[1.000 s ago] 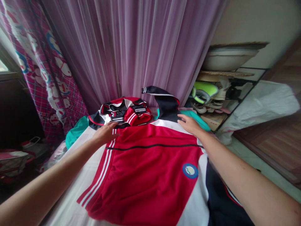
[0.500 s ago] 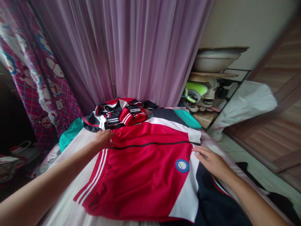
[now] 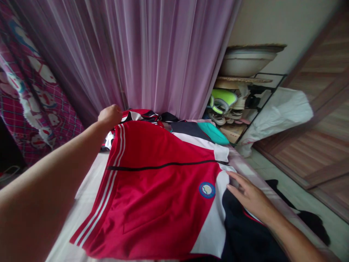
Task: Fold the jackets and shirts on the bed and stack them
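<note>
A red, white and navy zip-up track jacket (image 3: 163,196) lies front up, with a round blue badge (image 3: 207,190) on its chest and white stripes along its hem. My left hand (image 3: 110,115) is closed in a fist at the far corner of the striped hem, which is raised off the surface. By the white collar, my right hand (image 3: 249,194) rests with thumb and fingers apart, its fingertips at the edge of the white cloth. Behind the jacket sit more red, black and white clothes (image 3: 144,115), partly covered from view by the lifted hem.
Purple curtains (image 3: 163,54) hang right behind the pale bedsheet (image 3: 88,185). To the right stand a rack with shoes (image 3: 234,112), a large basin (image 3: 247,62) and a white plastic bag (image 3: 283,112). Dark cloth (image 3: 313,225) lies on the tiled floor.
My left hand has moved up and away, pulling the far hem corner up and spreading it. The right hand stays near the collar, its thumb farther from the fingers.
</note>
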A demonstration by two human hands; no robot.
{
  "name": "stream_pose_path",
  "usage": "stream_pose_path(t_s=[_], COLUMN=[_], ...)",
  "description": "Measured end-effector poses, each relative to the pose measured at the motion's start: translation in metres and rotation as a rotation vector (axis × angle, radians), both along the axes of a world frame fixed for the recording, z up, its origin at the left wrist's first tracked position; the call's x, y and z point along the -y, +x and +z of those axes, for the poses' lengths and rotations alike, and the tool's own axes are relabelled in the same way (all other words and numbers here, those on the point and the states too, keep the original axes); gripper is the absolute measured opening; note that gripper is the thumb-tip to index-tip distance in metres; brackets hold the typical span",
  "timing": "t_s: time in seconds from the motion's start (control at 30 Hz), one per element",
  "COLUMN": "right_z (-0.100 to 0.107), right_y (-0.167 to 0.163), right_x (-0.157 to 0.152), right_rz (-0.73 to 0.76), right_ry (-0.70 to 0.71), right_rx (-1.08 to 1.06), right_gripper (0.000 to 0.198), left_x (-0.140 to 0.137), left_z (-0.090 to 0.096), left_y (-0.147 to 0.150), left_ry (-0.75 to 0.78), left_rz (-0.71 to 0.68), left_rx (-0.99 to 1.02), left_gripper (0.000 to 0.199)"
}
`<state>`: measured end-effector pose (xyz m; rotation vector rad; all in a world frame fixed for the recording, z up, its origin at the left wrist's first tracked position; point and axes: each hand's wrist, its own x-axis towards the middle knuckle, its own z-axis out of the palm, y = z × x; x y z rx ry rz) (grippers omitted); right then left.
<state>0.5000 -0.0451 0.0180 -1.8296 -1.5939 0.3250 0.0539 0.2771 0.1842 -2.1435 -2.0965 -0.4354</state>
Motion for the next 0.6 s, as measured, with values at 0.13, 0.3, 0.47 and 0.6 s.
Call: stream_pose_path(t_s=[0.13,0.3,0.47,0.6], right_z=[0.002,0.002,0.006,0.015], right_y=[0.001,0.007,0.006,0.010], right_x=[0.014,0.038,0.054,0.071], right_rz=[-0.024,-0.101,-0.127,-0.233], right_ry=[-0.040,-0.267,-0.437,-0.460], right_rx=[-0.033,-0.110,-0.208,-0.189], right_gripper=[0.060,0.067,0.059,0.056], left_x=[0.020,0.098,0.171,0.206], left_z=[-0.034,-0.116,-0.155,-0.151], left_y=[-0.010,-0.053,-0.093,-0.098], left_ry=[-0.058,-0.180,-0.361,-0.390], left_rz=[-0.094,-0.055,0.067,0.049], left_rx=[0.039,0.240,0.438,0.348], left_gripper=[0.078,0.065,0.063,0.056])
